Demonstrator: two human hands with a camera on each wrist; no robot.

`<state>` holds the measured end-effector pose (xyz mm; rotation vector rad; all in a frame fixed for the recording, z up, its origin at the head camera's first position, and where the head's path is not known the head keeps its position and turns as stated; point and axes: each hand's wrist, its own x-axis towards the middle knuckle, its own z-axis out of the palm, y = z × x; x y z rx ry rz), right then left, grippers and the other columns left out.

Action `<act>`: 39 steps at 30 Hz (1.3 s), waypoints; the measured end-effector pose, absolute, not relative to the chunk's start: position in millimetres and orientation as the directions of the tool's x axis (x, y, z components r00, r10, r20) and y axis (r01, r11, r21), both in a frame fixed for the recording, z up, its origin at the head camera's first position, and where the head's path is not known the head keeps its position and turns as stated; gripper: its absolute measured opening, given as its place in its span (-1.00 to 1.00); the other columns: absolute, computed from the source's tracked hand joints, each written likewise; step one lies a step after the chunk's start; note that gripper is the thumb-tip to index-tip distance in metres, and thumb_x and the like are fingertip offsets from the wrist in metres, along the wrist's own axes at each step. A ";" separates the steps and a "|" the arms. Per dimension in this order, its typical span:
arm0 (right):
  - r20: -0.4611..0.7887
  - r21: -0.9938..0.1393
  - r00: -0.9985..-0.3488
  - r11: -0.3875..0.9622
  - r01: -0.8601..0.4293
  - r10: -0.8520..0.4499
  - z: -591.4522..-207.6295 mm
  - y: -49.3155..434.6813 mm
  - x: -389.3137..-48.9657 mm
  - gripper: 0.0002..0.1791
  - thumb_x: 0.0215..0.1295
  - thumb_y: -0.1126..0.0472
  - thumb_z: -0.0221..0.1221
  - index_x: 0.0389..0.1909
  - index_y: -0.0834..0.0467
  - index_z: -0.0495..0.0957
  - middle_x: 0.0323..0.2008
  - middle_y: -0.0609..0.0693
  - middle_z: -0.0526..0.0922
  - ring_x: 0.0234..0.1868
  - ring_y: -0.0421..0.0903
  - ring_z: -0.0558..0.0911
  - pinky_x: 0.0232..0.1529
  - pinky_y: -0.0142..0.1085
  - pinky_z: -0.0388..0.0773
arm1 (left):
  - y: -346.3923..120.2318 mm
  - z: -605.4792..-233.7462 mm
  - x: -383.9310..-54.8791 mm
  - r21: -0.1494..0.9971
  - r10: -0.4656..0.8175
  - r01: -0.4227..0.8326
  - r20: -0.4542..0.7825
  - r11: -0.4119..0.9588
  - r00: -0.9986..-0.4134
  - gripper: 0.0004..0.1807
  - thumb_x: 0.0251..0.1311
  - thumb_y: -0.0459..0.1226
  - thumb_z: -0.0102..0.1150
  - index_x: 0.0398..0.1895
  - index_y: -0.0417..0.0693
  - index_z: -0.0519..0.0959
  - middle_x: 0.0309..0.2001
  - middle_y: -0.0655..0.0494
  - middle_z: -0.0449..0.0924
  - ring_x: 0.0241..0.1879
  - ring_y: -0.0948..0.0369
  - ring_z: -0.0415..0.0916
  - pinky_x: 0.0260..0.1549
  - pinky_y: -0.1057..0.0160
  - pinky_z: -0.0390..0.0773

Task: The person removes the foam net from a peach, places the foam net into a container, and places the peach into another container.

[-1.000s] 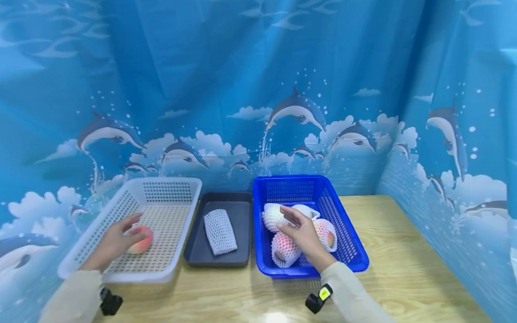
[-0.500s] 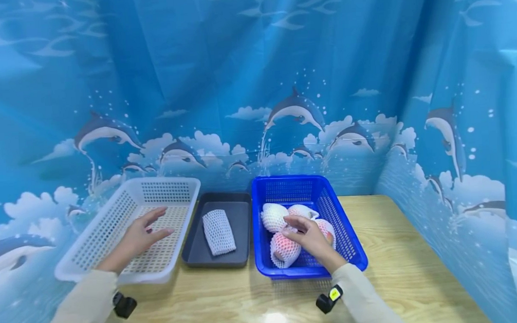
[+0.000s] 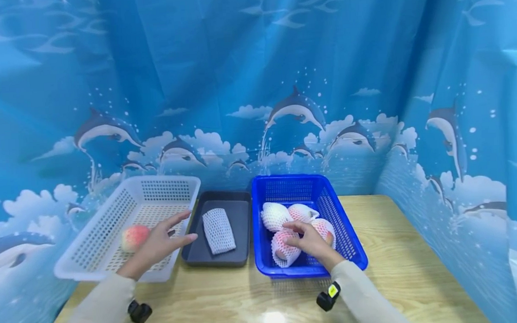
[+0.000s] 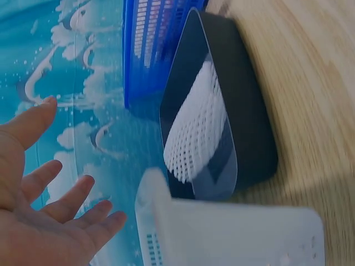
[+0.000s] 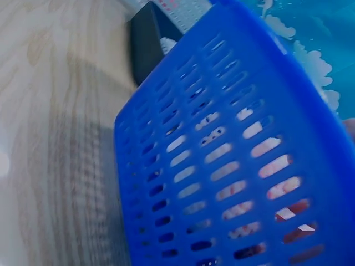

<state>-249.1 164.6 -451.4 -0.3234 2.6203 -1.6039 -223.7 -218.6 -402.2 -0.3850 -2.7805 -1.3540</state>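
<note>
- The left hand (image 3: 163,240) is spread wide, thumb well apart from the fingers, holding nothing; it hovers over the right side of the white basket (image 3: 170,189), its fingertips near the dark tray (image 3: 238,216).
- A bare peach (image 3: 134,238), pink and pale yellow, lies in the white basket, just left of that hand.
- The right hand (image 3: 312,241) is over the blue basket (image 3: 347,225), thumb and forefinger a little apart with nothing seen between them; whether it touches the fruit below, I cannot tell.
- Four netted fruits (image 3: 275,216) sit close together in the blue basket, around the right hand's fingers.
- A loose white foam net (image 3: 219,231) lies flat in the dark tray, between the two baskets.
- All three containers stand on a wooden worktop (image 3: 222,305), before a blue dolphin-print curtain (image 3: 245,74).
</note>
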 end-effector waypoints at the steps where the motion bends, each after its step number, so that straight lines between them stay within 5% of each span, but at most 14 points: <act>1: 0.066 -0.882 -0.976 0.445 -0.155 -0.209 -451.3 164.4 -248.4 -0.57 0.08 0.39 0.30 0.03 0.30 0.56 0.11 0.26 0.55 0.20 0.25 0.43 0.27 0.14 0.30 | -216.1 -402.8 -223.0 0.777 0.216 0.237 0.133 0.583 -0.967 -0.16 0.13 0.02 0.30 0.40 -0.16 0.24 0.38 -0.23 0.22 0.37 -0.21 0.09 0.26 -0.25 0.24; 5: 0.052 -0.875 -0.970 0.457 -0.158 -0.237 -443.3 160.2 -241.7 -0.56 0.02 0.47 0.29 0.01 0.38 0.53 0.11 0.33 0.52 0.22 0.28 0.40 0.29 0.16 0.25 | -205.5 -407.7 -220.2 0.798 0.238 0.267 0.159 0.541 -0.958 -0.21 0.13 -0.07 0.33 0.37 -0.20 0.28 0.34 -0.26 0.27 0.35 -0.24 0.12 0.25 -0.24 0.26; 15: -0.039 -0.881 -0.971 0.467 -0.078 -0.237 -459.8 162.5 -252.4 -0.48 -0.04 0.41 0.36 0.04 0.17 0.57 0.18 0.16 0.50 0.20 0.14 0.42 0.31 0.08 0.27 | -181.3 -425.7 -215.9 0.798 0.297 0.341 0.214 0.497 -0.931 -0.29 0.09 -0.21 0.38 0.30 -0.25 0.36 0.29 -0.25 0.36 0.30 -0.23 0.21 0.19 -0.25 0.33; 39: -0.148 -0.874 -0.947 0.486 -0.009 -0.284 -461.4 161.9 -252.4 -0.27 -0.07 0.28 0.45 0.22 0.06 0.43 0.30 0.18 0.35 0.20 0.13 0.42 0.32 0.14 0.23 | -173.7 -439.3 -210.6 0.817 0.341 0.333 0.180 0.471 -0.923 -0.29 0.12 -0.17 0.35 0.31 -0.26 0.35 0.29 -0.23 0.37 0.27 -0.24 0.26 0.18 -0.25 0.35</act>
